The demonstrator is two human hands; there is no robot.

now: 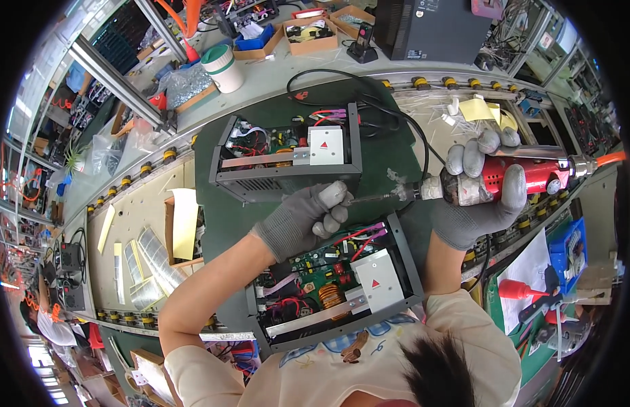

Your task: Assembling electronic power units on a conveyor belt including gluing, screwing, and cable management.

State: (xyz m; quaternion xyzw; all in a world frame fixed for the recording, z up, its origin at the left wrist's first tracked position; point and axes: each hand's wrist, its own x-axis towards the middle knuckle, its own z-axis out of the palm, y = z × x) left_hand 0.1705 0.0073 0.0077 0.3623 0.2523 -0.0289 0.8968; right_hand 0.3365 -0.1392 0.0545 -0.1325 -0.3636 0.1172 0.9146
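Note:
My right hand [480, 183], in a grey glove with pale fingertips, is wrapped round a red air screwdriver [522, 178] held level, its nose to the left. A long thin bit [374, 198] runs from it to my left hand [307, 216], also gloved. The left fingers are pinched at the bit's tip; any small part there is too small to make out. Below my hands, close to my body, is a dark open metal case [342, 324] with a green circuit board, copper coil and white plate. A similar open case [288, 178] stands just beyond my left hand.
Both cases rest on a dark green board [389, 139]. An orange air hose [610, 158] leaves the screwdriver at the right. A black cable [413, 122] loops behind the far case. Rollers [450, 83] line the bench. At the right are a red bottle [518, 289] and blue bin [569, 252].

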